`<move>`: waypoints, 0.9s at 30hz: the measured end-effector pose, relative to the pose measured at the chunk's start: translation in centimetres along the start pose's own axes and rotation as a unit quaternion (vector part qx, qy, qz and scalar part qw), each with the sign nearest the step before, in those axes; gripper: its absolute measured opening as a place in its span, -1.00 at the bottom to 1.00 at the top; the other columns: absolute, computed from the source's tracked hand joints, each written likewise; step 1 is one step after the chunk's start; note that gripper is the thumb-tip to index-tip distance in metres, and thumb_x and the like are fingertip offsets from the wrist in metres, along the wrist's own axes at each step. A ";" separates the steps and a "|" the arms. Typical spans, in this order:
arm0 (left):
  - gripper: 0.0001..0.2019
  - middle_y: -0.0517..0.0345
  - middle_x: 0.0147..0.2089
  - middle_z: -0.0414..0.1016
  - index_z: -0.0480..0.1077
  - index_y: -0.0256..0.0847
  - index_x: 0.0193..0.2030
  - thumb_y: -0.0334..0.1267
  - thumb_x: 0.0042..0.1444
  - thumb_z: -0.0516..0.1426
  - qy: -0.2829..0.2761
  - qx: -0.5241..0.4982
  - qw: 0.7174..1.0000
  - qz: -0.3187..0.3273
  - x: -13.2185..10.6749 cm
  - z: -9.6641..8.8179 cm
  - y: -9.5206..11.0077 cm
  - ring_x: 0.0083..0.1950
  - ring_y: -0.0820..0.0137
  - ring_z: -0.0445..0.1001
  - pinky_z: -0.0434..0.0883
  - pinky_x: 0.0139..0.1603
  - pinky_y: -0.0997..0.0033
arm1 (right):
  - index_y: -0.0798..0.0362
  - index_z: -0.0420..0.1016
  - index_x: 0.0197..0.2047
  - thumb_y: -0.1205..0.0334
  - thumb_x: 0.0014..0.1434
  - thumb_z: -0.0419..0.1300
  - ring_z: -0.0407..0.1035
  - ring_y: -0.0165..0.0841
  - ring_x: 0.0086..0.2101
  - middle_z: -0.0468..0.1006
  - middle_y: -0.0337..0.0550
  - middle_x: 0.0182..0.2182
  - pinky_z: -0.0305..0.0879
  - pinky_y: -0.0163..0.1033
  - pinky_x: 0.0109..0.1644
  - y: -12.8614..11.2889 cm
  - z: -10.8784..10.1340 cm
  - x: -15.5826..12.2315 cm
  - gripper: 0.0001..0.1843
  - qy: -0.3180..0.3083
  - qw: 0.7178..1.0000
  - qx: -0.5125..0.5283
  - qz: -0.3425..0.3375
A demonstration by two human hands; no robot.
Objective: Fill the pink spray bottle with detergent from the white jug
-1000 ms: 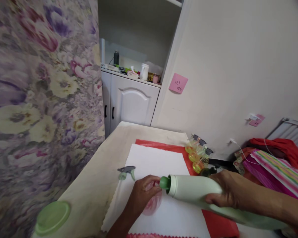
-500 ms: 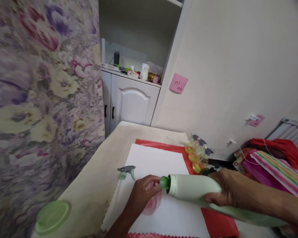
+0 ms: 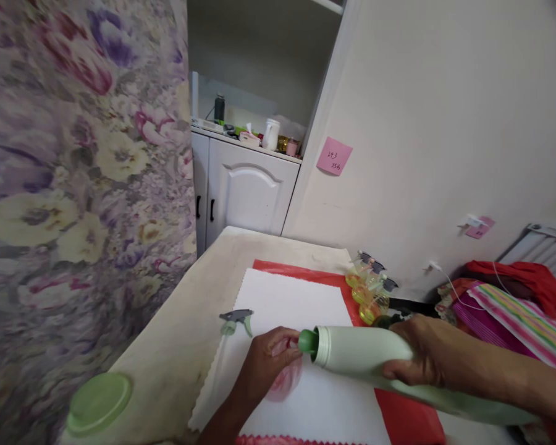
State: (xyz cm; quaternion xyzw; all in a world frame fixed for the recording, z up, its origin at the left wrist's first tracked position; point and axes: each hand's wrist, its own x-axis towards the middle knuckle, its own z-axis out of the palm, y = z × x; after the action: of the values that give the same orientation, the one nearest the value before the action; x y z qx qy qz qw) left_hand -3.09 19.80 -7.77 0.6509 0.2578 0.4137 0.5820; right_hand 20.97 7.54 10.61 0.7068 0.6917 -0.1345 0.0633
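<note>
My left hand (image 3: 275, 349) is closed around the neck of a clear pinkish spray bottle (image 3: 285, 380) standing on the white sheet. My right hand (image 3: 417, 352) grips a large pale green jug (image 3: 356, 349), tipped on its side with its mouth pointing left. The jug's darker green spout (image 3: 308, 341) meets the spray bottle's neck between my left fingers. Whether liquid flows is hidden. A grey and green trigger spray head (image 3: 236, 321) lies on the sheet's left edge. At the lower left is a round green cap (image 3: 99, 402).
Several spray bottles with yellow liquid (image 3: 368, 296) stand at the table's right edge by the wall. The white sheet (image 3: 287, 296) lies over a red one (image 3: 408, 417) on the table (image 3: 167, 346). A floral curtain (image 3: 88, 185) hangs left; folded cloths (image 3: 514, 309) lie right.
Both hands, the jug and the spray bottle hold nearly the same places. The camera view has shifted very slightly.
</note>
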 end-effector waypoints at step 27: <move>-0.86 0.16 -0.24 0.65 0.58 -0.13 -0.25 -0.23 0.01 0.27 0.006 0.012 1.000 -0.008 -0.2 -0.1 0.0 -0.15 0.29 0.54 0.39 -0.10 0.41 | 0.08 0.47 -0.37 -0.37 0.01 0.13 0.41 -0.29 -0.50 0.59 -0.04 -0.46 0.04 -0.31 -0.52 -0.7 -0.5 0.6 -0.40 -0.007 0.999 -0.030 0.016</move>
State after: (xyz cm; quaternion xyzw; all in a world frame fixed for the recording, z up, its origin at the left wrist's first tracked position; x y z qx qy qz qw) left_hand -3.27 19.71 -7.82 0.6537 0.2711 0.4098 0.5755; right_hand 20.36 8.32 10.98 0.7143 0.6837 -0.1181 0.0916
